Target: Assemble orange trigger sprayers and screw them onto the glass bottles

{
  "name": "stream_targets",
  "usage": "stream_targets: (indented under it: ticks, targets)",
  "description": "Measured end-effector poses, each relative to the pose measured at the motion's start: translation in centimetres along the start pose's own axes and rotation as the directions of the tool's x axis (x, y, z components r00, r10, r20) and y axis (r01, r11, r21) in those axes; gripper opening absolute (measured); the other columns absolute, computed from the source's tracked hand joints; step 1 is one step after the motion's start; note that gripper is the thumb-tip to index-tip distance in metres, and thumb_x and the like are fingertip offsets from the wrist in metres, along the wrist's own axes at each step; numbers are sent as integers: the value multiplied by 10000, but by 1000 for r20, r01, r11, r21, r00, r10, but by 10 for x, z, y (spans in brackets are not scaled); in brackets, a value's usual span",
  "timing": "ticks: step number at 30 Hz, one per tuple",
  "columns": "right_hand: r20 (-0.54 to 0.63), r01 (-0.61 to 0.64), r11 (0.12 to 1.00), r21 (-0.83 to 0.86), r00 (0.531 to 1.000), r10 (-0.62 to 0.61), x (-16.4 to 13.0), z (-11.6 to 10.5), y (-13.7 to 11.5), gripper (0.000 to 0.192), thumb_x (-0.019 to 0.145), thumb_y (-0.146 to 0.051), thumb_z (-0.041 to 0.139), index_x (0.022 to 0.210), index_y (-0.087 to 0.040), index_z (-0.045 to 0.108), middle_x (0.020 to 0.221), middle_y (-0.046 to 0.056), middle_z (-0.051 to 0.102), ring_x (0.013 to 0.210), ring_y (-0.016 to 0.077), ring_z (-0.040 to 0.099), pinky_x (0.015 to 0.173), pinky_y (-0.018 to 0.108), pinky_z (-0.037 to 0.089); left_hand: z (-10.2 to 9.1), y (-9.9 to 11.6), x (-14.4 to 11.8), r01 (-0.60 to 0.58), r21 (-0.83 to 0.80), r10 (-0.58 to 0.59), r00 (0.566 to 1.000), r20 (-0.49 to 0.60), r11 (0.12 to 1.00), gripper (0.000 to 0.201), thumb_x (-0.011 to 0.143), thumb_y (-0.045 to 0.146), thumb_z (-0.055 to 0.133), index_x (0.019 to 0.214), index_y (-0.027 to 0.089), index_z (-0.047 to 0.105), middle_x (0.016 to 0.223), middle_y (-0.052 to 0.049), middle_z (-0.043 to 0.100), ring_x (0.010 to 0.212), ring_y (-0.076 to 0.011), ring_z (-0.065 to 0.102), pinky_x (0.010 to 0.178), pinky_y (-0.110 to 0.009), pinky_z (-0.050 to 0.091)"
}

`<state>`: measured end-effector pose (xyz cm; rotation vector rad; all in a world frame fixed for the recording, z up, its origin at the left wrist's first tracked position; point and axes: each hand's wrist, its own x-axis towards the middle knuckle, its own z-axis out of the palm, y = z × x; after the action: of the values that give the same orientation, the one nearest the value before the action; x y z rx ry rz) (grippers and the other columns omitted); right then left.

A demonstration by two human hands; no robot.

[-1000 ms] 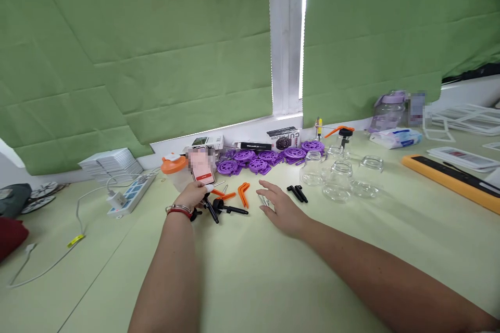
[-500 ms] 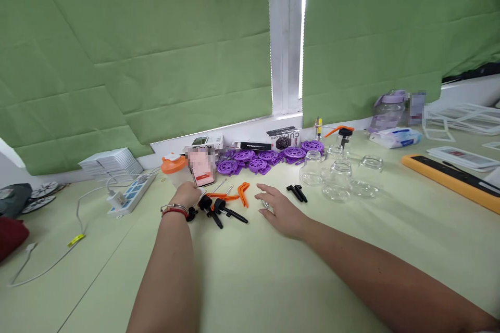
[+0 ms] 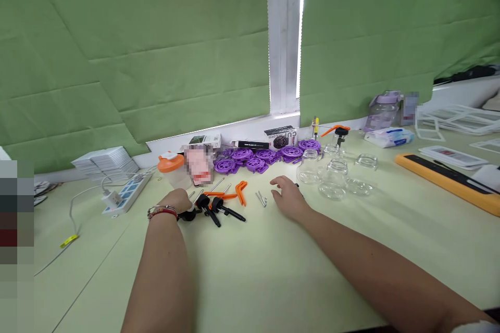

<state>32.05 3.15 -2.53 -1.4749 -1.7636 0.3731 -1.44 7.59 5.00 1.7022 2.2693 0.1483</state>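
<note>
My left hand (image 3: 176,200) is down among the black stemmed parts (image 3: 231,212), knuckles up, right at the dark piece (image 3: 188,215) nearest my wrist; its fingertips are hidden, so I cannot tell whether they are pinching anything. My right hand (image 3: 289,199) holds nothing that I can see: its fingers are loosely bent, the thumb well apart from them, just to the right of the small metal screws (image 3: 261,200) lying on the table (image 3: 250,276). A dark bit of something shows behind its knuckles, too covered to name. Two black parts lie with their stems toward me, and the bent orange pieces (image 3: 241,193) rest just beyond them. I judge the step in hand to be picking or arranging among these loose parts. From here, I think the next move calls for a light grip on one part without knocking its neighbours, with my free hand kept clear of the screws.
</note>
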Motion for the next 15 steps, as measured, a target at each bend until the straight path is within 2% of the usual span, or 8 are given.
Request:
stream_targets:
  ticks: [3,7,11,15]
  targets:
    - [13,21,1000,-20,1000,-21,-1,1,-2,215,800,-126,495,987,-154,596,1065,104,579,994,236,545,882,413,443,4,2,1,-21,28,21,1000,18,999,134,480,99,652,474,166,537,726,-172,653,842,-372,624,667,-408,448]
    - [41,109,993,-48,993,-107,-5,3,-5,178,795,-117,520,941,-148,617,1052,108,586,1022,236,525,926,399,412,4,1,1,-42,64,40,999,30,997,87,506,103,620,488,161,557,777,-179,672,822,-352,628,660,-386,451]
    - [80,172,981,-88,983,-165,-8,6,-8,168,803,-120,527,932,-140,634,1057,109,593,1007,231,521,924,383,405,-5,0,-3,-67,78,65,998,27,995,58,523,115,601,558,160,612,795,-155,685,787,-313,635,639,-344,453]
    - [115,226,967,-115,970,-213,-10,9,-13,166,796,-106,537,907,-136,656,1031,110,611,984,225,524,909,371,401,-19,2,-9,-102,63,104,994,-30,993,160,556,132,574,690,173,651,884,-126,689,869,-282,628,676,-313,452]
